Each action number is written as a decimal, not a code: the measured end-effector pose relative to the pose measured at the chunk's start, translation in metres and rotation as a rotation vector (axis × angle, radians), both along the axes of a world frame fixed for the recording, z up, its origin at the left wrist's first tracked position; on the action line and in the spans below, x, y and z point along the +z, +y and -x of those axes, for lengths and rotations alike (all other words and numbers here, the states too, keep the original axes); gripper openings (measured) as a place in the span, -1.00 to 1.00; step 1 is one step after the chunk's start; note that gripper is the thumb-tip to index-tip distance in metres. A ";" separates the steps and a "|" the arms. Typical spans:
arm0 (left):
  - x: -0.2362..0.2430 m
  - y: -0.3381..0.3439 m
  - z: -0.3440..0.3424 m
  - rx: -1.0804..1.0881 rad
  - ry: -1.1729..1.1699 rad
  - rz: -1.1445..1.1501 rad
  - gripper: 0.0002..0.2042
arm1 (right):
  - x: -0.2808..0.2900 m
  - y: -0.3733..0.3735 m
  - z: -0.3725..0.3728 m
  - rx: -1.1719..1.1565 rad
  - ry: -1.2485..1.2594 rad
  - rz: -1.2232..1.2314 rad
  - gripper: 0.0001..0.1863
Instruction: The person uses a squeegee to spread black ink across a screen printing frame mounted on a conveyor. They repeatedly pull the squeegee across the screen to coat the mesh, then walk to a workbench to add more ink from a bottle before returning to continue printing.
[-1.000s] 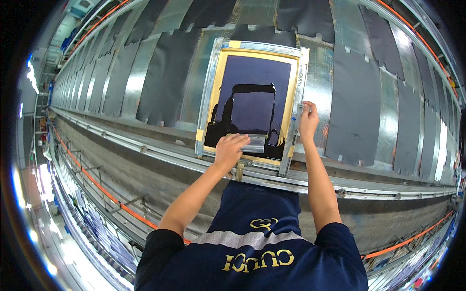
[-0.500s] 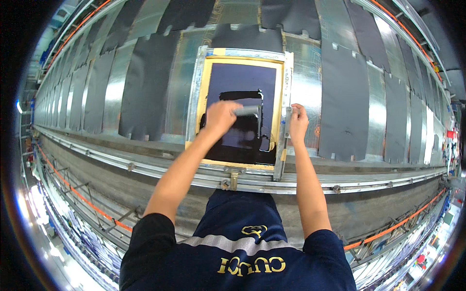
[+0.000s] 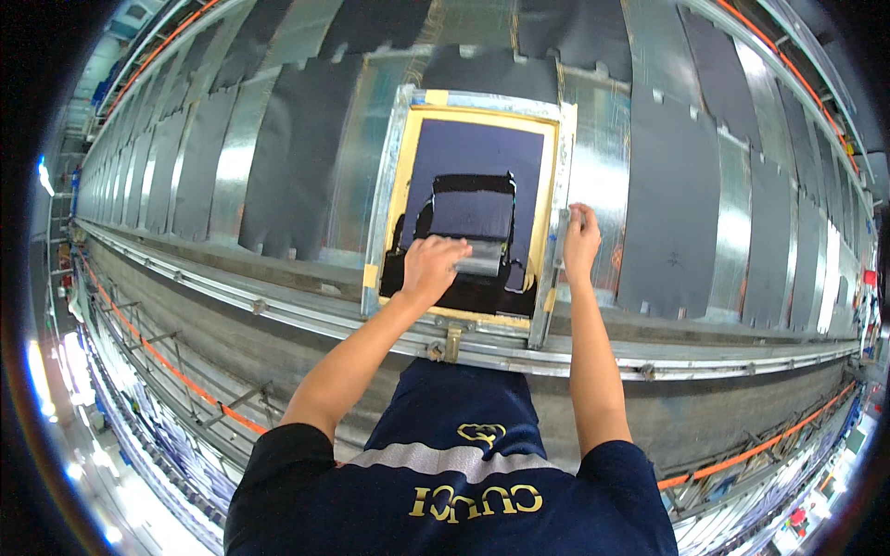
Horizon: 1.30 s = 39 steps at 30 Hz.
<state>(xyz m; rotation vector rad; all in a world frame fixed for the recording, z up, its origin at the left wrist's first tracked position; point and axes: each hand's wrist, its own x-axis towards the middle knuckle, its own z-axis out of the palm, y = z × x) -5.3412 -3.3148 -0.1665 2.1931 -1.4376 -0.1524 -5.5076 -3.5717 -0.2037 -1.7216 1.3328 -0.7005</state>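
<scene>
My left hand [image 3: 430, 269] is closed around the end of a grey squeegee [image 3: 481, 259], which rests on the mesh of a printing screen. The screen frame [image 3: 393, 176] is metal, with yellow tape along its inner edges. Black ink [image 3: 454, 296] pools on the lower part of the purple-blue mesh [image 3: 477, 148], and a dark ink outline surrounds a wiped patch above the squeegee. At the frame's right side, my right hand [image 3: 581, 248] is closed with its fingertips pressed together beside the metal edge; what they hold, if anything, is hidden.
Under the screen runs a long table with dark fabric panels [image 3: 672, 204] laid in rows on its shiny surface [image 3: 593, 157]. A metal rail [image 3: 603, 357] borders the near edge, where a bracket [image 3: 452, 345] meets the frame. Orange bars [image 3: 742, 445] line racks behind me.
My left hand has drawn the squeegee toward me, down the mesh, leaving a thinner ink patch behind it. My right hand stays at the frame's right side. The whole view has shifted slightly.
</scene>
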 end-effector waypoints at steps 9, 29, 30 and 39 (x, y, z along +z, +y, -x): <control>-0.005 -0.068 -0.038 0.090 -0.146 -0.061 -0.73 | 0.004 0.003 0.001 0.004 -0.041 -0.074 -0.77; -0.003 -0.044 -0.014 0.042 -0.128 -0.102 -0.69 | -0.004 0.002 0.004 -0.001 -0.086 -0.042 -0.80; -0.005 -0.025 -0.001 0.021 -0.128 -0.099 -0.65 | -0.007 0.001 0.004 0.000 -0.092 -0.063 -0.80; 0.016 0.069 0.023 -0.063 0.009 0.003 -0.54 | 0.034 0.005 -0.019 0.043 -0.151 -0.019 -0.83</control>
